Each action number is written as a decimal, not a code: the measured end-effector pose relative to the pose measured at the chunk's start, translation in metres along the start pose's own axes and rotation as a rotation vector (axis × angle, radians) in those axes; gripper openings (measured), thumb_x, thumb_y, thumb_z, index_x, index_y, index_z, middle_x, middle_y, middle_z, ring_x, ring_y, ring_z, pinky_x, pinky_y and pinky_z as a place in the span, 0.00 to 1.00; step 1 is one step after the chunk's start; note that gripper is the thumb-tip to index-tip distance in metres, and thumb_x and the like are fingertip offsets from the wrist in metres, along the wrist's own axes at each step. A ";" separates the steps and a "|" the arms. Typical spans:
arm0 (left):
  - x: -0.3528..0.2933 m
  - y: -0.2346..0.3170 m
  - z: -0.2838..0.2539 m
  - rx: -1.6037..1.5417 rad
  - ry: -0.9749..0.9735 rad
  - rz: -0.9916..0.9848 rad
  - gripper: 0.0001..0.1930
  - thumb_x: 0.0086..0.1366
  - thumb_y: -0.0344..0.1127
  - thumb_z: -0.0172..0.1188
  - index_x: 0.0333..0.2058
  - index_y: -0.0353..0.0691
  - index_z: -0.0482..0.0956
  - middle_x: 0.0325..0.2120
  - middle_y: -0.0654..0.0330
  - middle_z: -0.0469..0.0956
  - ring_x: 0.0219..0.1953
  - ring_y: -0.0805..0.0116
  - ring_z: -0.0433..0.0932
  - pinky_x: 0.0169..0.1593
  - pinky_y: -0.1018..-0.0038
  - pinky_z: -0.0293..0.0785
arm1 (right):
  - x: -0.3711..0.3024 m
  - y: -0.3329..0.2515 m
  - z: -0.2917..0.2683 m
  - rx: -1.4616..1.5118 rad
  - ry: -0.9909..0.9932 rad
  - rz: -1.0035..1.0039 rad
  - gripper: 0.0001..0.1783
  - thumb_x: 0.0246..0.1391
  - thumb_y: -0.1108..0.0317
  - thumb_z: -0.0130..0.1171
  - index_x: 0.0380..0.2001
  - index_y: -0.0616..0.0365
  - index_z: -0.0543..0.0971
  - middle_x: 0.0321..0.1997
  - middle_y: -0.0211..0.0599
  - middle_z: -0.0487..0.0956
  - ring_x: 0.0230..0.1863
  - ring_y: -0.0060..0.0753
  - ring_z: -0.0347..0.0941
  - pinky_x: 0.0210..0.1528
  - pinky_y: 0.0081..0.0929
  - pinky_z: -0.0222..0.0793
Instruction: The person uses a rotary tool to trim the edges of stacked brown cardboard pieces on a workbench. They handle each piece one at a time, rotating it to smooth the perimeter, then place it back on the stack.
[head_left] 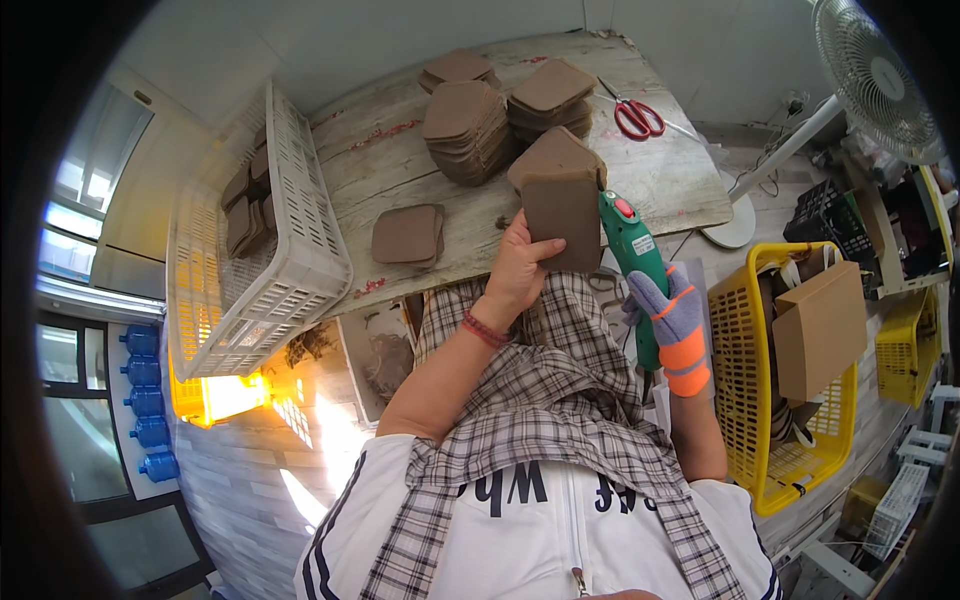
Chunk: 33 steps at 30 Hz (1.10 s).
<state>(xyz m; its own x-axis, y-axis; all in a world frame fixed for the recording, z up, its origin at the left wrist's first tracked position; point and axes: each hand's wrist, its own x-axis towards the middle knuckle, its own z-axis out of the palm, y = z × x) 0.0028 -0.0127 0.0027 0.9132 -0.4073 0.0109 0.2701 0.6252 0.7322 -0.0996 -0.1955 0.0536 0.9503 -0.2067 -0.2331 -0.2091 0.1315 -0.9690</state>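
My left hand, bare with a red bracelet at the wrist, grips a brown rounded-square pad by its lower left edge, thumb on top. Behind it, another brown pad shows above its top edge. My right hand, in a grey and orange glove, is wrapped round a green handheld power tool with a red button. The tool's head lies against the right edge of the pad; its tip is hard to make out. Stacks of like pads stand farther back on the worn table, and a small pile lies to the left.
Red-handled scissors lie at the table's back right. A white crate holding brown pads leans at the left. On the right stand a yellow basket with a cardboard box and a white fan. A bin with scraps sits below the table.
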 end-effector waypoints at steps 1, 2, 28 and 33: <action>-0.001 0.002 -0.003 0.011 -0.015 -0.024 0.24 0.55 0.16 0.55 0.52 0.39 0.68 0.48 0.59 0.74 0.51 0.67 0.74 0.55 0.70 0.70 | -0.001 -0.001 -0.003 -0.036 -0.008 0.006 0.17 0.51 0.62 0.64 0.38 0.62 0.74 0.21 0.29 0.76 0.18 0.16 0.69 0.20 0.14 0.62; -0.002 0.005 -0.006 0.053 -0.038 -0.034 0.25 0.54 0.17 0.55 0.52 0.39 0.68 0.48 0.59 0.74 0.51 0.67 0.74 0.55 0.70 0.70 | -0.001 -0.001 -0.007 -0.072 -0.015 0.013 0.17 0.51 0.63 0.64 0.38 0.62 0.74 0.21 0.28 0.76 0.18 0.16 0.69 0.20 0.14 0.63; -0.009 0.058 -0.047 0.619 -0.203 -0.418 0.20 0.54 0.21 0.56 0.48 0.34 0.72 0.41 0.64 0.77 0.41 0.78 0.74 0.48 0.78 0.71 | -0.017 0.029 -0.024 -0.416 -0.160 -0.036 0.28 0.44 0.59 0.71 0.44 0.64 0.75 0.31 0.32 0.79 0.30 0.16 0.73 0.33 0.17 0.70; -0.012 0.057 -0.046 0.631 -0.214 -0.472 0.20 0.54 0.21 0.56 0.48 0.34 0.72 0.40 0.64 0.77 0.42 0.77 0.74 0.48 0.77 0.71 | -0.018 0.025 -0.014 -0.310 -0.173 0.042 0.27 0.45 0.59 0.70 0.45 0.63 0.75 0.28 0.30 0.78 0.27 0.14 0.72 0.29 0.15 0.69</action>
<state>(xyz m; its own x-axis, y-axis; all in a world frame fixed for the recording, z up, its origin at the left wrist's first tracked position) 0.0213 0.0584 0.0126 0.6511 -0.6920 -0.3119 0.3311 -0.1108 0.9371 -0.1248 -0.2021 0.0325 0.9588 -0.0362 -0.2817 -0.2837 -0.1694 -0.9438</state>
